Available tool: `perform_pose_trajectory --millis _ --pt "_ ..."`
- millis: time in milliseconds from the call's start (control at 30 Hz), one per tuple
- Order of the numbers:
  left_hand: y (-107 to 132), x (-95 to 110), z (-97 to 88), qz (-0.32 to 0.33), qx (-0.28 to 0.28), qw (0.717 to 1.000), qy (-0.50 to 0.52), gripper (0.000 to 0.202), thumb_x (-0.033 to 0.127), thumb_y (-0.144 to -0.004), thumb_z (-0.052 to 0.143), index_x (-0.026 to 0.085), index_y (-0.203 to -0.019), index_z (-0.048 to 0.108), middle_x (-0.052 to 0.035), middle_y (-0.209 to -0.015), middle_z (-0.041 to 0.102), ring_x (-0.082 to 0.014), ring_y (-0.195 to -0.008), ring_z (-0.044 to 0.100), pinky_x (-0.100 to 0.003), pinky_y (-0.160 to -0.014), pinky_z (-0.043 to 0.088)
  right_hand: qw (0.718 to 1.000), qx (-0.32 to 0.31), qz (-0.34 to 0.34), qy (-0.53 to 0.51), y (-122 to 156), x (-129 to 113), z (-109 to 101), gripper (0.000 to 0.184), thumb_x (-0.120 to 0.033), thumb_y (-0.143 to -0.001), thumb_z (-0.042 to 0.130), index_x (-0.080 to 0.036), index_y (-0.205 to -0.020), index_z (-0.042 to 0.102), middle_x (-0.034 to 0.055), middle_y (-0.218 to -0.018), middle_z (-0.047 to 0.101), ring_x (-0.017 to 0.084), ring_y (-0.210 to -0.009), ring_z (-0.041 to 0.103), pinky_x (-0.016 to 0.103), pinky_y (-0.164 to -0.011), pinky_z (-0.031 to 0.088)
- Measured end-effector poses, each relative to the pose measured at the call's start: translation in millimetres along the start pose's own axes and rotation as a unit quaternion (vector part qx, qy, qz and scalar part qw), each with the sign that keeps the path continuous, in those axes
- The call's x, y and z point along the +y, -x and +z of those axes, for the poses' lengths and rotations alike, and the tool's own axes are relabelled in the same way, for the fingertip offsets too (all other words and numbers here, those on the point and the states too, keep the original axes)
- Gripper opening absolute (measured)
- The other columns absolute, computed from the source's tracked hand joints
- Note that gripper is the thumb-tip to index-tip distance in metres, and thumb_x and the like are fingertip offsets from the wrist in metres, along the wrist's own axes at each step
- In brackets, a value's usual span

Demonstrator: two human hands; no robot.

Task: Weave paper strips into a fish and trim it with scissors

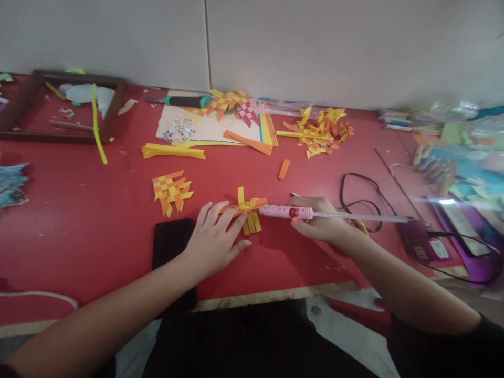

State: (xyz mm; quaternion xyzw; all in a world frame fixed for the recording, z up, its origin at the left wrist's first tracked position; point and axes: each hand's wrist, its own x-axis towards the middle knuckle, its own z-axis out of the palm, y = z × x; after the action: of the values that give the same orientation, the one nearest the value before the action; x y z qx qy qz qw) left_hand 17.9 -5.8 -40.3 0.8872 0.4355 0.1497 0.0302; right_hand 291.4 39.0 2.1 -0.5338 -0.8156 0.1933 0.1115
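Note:
My right hand is closed around a pink glue gun, with a long clear glue stick sticking out of its back. A small red light glows on the gun's side. Its nozzle meets a small weave of yellow and orange paper strips on the table. My left hand lies with fingers spread and thumb apart, fingertips pressing down the weave's left side and partly hiding it. Left of it rests a woven yellow-and-orange paper piece. A black phone lies partly under my left forearm.
Yellow strips, paper sheets and a heap of paper scraps lie toward the wall. A wooden frame stands at the back left. A black cable loops right of my right hand, near a dark box.

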Motion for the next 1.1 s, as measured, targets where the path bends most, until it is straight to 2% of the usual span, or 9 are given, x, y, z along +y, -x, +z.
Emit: perform_pose_trajectory --millis 133,367,633,800,967,1100 --pt "-0.2 -0.3 -0.6 -0.001 0.000 1.000 0.000 0.053 0.048 -0.097 0.045 0.013 -0.133 0.059 -0.0155 -0.127 0.063 -0.0375 -0.124 0.047 -0.057 -0.107 0.030 0.998 -0.053 0.014 0.006 -2.4 -1.9 -2.7 0.016 -0.022 -0.072 0.047 -0.023 -0.065 0.032 -0.0038 -0.059 0.042 0.011 -0.048 0.037 0.027 -0.049 0.025" --pt "0.4 -0.3 -0.7 -0.004 -0.002 1.000 0.003 0.052 0.047 -0.095 0.049 0.013 -0.133 0.059 -0.0156 -0.127 0.063 -0.0377 -0.125 0.048 -0.057 -0.108 0.030 0.996 -0.069 0.037 0.034 -7.1 -3.6 -5.2 0.019 -0.027 -0.069 0.046 -0.024 -0.065 0.028 -0.0029 -0.057 0.039 0.012 -0.049 0.033 0.029 -0.050 0.023" --pt "-0.1 -1.0 -0.1 -0.005 -0.001 1.000 0.003 0.052 0.048 -0.096 0.047 0.014 -0.133 0.058 -0.0148 -0.129 0.063 -0.0375 -0.125 0.048 -0.058 -0.108 0.031 0.994 -0.077 0.054 0.051 -9.6 -3.5 -6.0 0.016 -0.030 -0.069 0.045 -0.024 -0.066 0.030 -0.0028 -0.056 0.042 0.012 -0.050 0.035 0.028 -0.051 0.026" --pt "-0.7 -0.8 -2.1 0.000 0.011 1.000 -0.002 0.044 0.047 -0.097 0.046 0.017 -0.122 0.066 -0.0124 -0.125 0.066 -0.0366 -0.122 0.051 -0.057 -0.106 0.032 0.993 -0.080 0.059 0.068 -10.2 -4.1 -5.0 0.013 -0.030 -0.069 0.043 -0.023 -0.066 0.033 -0.0021 -0.057 0.045 0.012 -0.050 0.038 0.027 -0.052 0.028" --pt "-1.1 -0.1 -2.3 -0.001 0.021 1.000 -0.001 0.047 0.047 -0.096 0.047 0.013 -0.121 0.066 -0.0125 -0.126 0.067 -0.0355 -0.122 0.051 -0.056 -0.107 0.032 0.989 -0.081 0.060 0.106 -14.5 -8.6 -8.3 0.013 -0.032 -0.068 0.044 -0.022 -0.065 0.036 -0.0008 -0.058 0.048 0.013 -0.052 0.039 0.028 -0.054 0.026" --pt "-0.9 0.0 -2.8 -0.003 0.022 1.000 0.009 0.047 0.047 -0.096 0.047 0.011 -0.120 0.065 -0.0122 -0.127 0.066 -0.0350 -0.123 0.051 -0.055 -0.108 0.030 0.977 -0.106 0.052 0.180 -23.4 -21.0 -18.9 0.011 -0.031 -0.070 0.046 -0.022 -0.065 0.041 -0.0007 -0.057 0.048 0.012 -0.050 0.033 0.028 -0.052 0.021"
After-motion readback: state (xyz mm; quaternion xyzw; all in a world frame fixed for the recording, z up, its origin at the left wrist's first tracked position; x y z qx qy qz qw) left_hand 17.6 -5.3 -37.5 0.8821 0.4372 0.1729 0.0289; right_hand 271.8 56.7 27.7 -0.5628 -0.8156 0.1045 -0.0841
